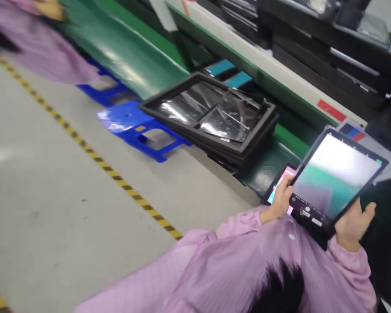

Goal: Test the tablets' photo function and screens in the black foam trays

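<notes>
Neither of my own hands shows in the head view. A co-worker in a pink coat (234, 265) sits low in the picture, dark hair toward me. That person holds a black tablet (335, 178) with a bright screen. One of their hands (282, 200) grips its lower left corner and the other (355, 221) supports its lower right edge. A smaller device with a pink and blue screen (278, 184) lies just under the tablet. At the top left is a blurred pink sleeve (42, 48); I cannot tell whose it is.
A stack of black trays covered with crumpled clear film (215, 117) rests on blue plastic stools (133, 126) beside a green conveyor (130, 52). Yellow-black tape (84, 148) crosses the grey floor. Dark shelves with flat panels (329, 48) fill the top right.
</notes>
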Demonstrator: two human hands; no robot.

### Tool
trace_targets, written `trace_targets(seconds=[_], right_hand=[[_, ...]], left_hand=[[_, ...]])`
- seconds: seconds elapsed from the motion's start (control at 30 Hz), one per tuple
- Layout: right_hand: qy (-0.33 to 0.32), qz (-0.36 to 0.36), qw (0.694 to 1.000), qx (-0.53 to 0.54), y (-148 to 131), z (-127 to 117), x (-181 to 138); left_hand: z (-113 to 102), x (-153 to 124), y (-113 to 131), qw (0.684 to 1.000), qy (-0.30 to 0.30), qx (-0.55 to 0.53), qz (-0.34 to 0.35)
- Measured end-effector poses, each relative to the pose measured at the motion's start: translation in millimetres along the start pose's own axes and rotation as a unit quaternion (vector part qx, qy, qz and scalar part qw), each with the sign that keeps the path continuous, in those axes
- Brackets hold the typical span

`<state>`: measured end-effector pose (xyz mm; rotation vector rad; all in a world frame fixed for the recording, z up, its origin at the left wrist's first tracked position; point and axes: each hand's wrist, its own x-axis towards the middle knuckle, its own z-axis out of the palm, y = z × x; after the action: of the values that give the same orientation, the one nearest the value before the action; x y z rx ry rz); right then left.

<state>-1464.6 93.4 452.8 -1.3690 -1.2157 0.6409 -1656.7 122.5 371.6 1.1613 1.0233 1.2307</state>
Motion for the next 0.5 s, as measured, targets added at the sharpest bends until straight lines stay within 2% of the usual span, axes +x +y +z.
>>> trace_targets(seconds=[0.1, 0.2, 0.33, 0.5], right_hand=[[0.08, -0.002, 0.995, 0.061, -1, -5, -3], [0.143, -0.025, 0.989, 0.039, -3, -7, -3], [0.16, -0.014, 0.987, -0.009, -3, -9, -6], [0.155, -0.001, 0.988, 0.004, -4, -8, -8]], left_hand=[[-10, 3, 17, 0.99, -0.09, 0.067, 0.09], [-16, 7, 34, 0.971, -0.148, 0.135, 0.128], [-14, 10, 45, 0.96, -0.162, 0.181, 0.137], [-12, 12, 42, 0.958, -0.146, 0.198, 0.146]])
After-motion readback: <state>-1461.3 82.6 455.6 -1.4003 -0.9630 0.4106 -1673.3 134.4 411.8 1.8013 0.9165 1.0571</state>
